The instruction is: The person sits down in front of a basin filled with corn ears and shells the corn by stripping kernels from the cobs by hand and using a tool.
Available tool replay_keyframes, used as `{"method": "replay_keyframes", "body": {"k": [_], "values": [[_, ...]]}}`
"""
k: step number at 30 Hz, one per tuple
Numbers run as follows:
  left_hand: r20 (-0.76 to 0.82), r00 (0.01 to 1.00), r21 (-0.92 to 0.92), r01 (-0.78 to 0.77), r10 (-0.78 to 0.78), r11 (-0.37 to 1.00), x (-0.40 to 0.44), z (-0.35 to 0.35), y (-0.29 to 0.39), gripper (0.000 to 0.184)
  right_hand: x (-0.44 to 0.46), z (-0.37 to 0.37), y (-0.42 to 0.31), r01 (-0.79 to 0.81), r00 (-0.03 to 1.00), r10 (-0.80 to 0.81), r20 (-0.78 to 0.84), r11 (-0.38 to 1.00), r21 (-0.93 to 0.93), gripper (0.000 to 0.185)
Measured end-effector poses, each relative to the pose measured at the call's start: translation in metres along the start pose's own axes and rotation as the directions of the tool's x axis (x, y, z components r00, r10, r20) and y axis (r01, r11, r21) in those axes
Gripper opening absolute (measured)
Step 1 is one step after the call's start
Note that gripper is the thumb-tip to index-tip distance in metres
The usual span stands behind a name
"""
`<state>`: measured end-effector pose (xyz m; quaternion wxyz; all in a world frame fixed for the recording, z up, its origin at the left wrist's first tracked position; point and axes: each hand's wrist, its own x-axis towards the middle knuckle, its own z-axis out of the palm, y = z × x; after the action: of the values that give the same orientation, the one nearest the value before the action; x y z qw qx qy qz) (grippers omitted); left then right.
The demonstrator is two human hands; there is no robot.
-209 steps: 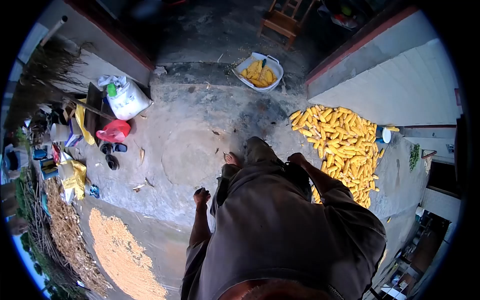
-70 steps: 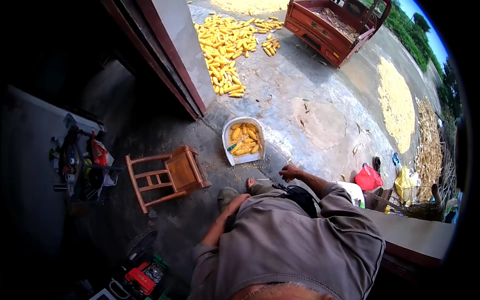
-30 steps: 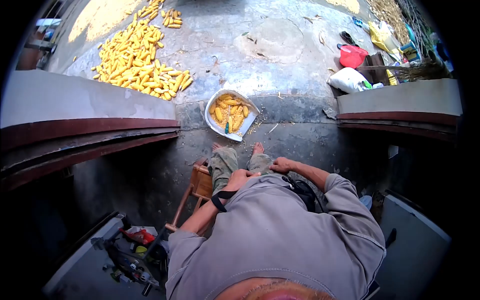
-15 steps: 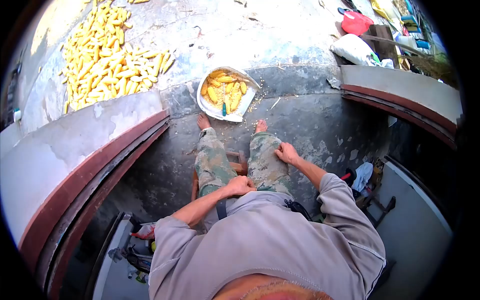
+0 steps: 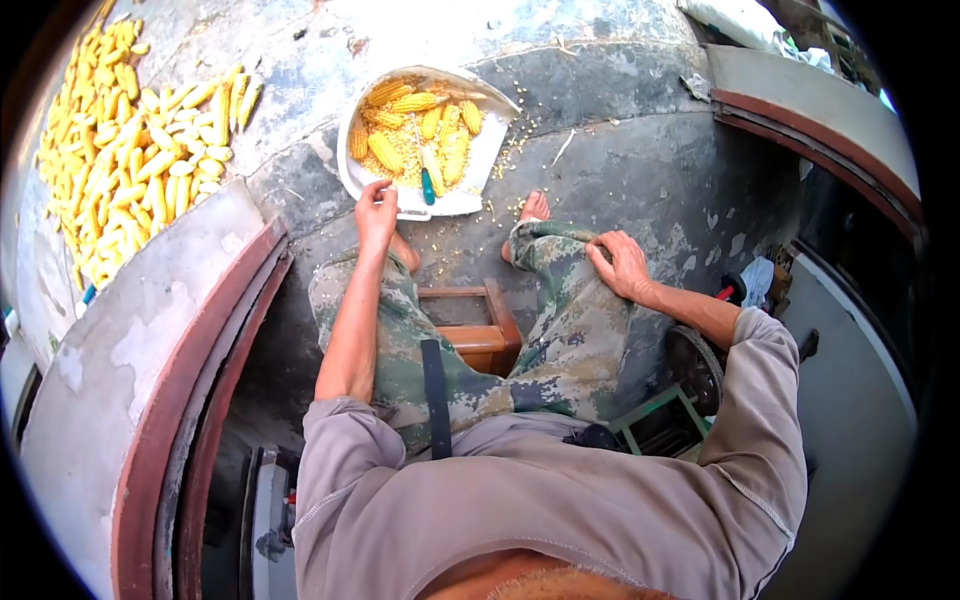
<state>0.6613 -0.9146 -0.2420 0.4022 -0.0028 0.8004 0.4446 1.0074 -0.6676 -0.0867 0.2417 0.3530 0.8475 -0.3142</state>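
My left hand (image 5: 376, 212) is at the near left edge of a white basin (image 5: 491, 147), its fingers curled together. Whether they grip the rim or something small, I cannot make out. Inside the basin are several yellow corn cobs (image 5: 384, 152), loose kernels and a tool with a green handle (image 5: 427, 187). My right hand (image 5: 622, 264) rests on my right knee, fingers spread and holding nothing. Both knees are bent in camouflage trousers (image 5: 570, 310), with a wooden chair (image 5: 474, 340) between and beneath my legs.
A heap of corn cobs (image 5: 130, 170) lies beyond the wall end (image 5: 170, 320) on the left. Another wall end (image 5: 820, 120) is at the right, with a white sack (image 5: 735, 20) beyond. A wheel (image 5: 694, 369) and green frame (image 5: 665, 412) are by my right side. Kernels dot the floor.
My left hand has moved from my lap to the basin's edge. My right hand's fingers have spread on my knee. I have turned from standing to sitting, and the basin appears larger.
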Motion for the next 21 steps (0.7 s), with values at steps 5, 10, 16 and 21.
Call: {"method": "replay_keyframes", "body": {"k": [5, 10, 16, 21], "values": [[0.131, 0.991, -0.163, 0.009, 0.012, 0.987, 0.048, 0.001, 0.029, 0.035, 0.012, -0.002, 0.0, 0.116, 0.987, -0.118, -0.106, 0.993, -0.022, 0.024], [0.169, 0.961, -0.196, -0.186, 0.22, 0.963, 0.071, -0.005, 0.052, 0.035, 0.02, 0.007, -0.008, 0.132, 0.967, -0.153, -0.204, 0.985, -0.113, 0.026], [0.096, 0.925, -0.291, -0.327, 0.367, 0.899, 0.078, -0.028, 0.055, 0.028, 0.01, 0.029, -0.022, 0.122, 0.924, -0.188, -0.332, 0.97, -0.21, 0.031], [0.114, 0.894, -0.359, -0.371, 0.434, 0.856, 0.046, -0.043, 0.049, 0.029, 0.001, 0.038, -0.031, -0.008, 0.926, -0.086, -0.367, 0.969, -0.246, 0.041]]}}
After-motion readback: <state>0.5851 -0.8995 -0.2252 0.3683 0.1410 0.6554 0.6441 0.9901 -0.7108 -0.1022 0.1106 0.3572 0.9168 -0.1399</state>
